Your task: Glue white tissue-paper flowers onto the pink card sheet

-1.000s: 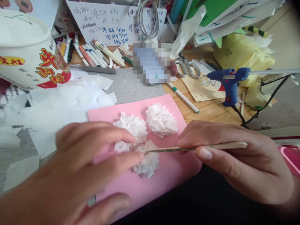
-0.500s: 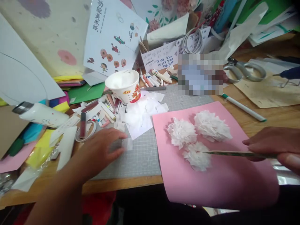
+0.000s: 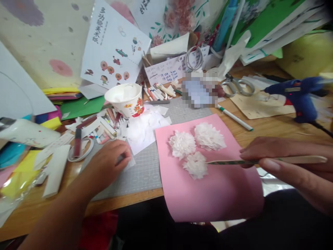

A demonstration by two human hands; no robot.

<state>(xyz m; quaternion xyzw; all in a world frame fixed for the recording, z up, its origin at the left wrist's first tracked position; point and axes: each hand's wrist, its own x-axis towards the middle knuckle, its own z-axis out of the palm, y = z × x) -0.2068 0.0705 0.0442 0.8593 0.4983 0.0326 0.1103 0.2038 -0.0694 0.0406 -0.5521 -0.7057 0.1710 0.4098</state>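
Observation:
My right hand [image 3: 281,163] pinches a slim wooden stick [image 3: 229,162] with green marks. Its tapered tip reaches the edge of the smallest of three white paper pompoms [image 3: 195,166]. All three pompoms are bunched on a pink paper sheet [image 3: 208,198], whose near edge curves down over the table edge. Over the grey cutting mat [image 3: 145,177], my left hand [image 3: 113,161] has thumb and forefinger closed on a small square of thin white paper [image 3: 132,162]. More thin white squares [image 3: 144,130] lie heaped just beyond it, on a white sheet.
A paper noodle bowl [image 3: 127,104] stands behind the heap, beside scattered markers [image 3: 109,121]. To the right are a green-capped pen [image 3: 235,118], scissors [image 3: 238,86] and a blue glue gun [image 3: 299,97]. At the left lie a white bottle [image 3: 31,132] and a tape roll [image 3: 88,149].
My left thumb and forefinger, earlier apart around the small paper square, have closed on it. The view has shifted right. The stick still touches or nearly touches the smallest pompom.

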